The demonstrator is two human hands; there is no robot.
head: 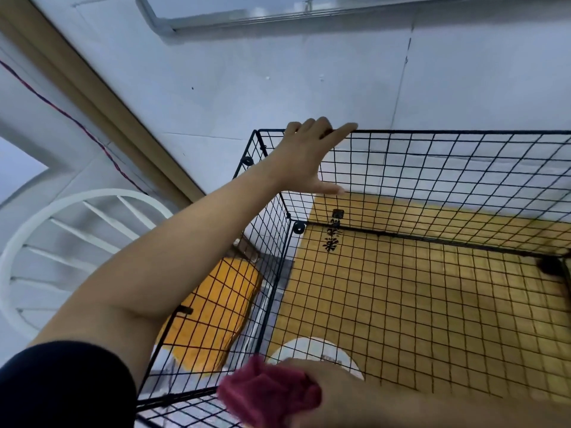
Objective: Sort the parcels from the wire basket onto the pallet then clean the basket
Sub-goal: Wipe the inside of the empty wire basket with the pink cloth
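At the basket's far left corner the left hand (pixel 304 156) grips the top rim of the empty wire basket (pixel 432 168), while the right hand (pixel 327 393), nearer, clutches a red cloth (pixel 265 390) against the near wall.

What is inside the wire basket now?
No parcels show inside the wire basket. Through its mesh floor a yellow mat shows. The right hand holds a red cloth at the near edge, covering that corner. The left hand grips the far rim.
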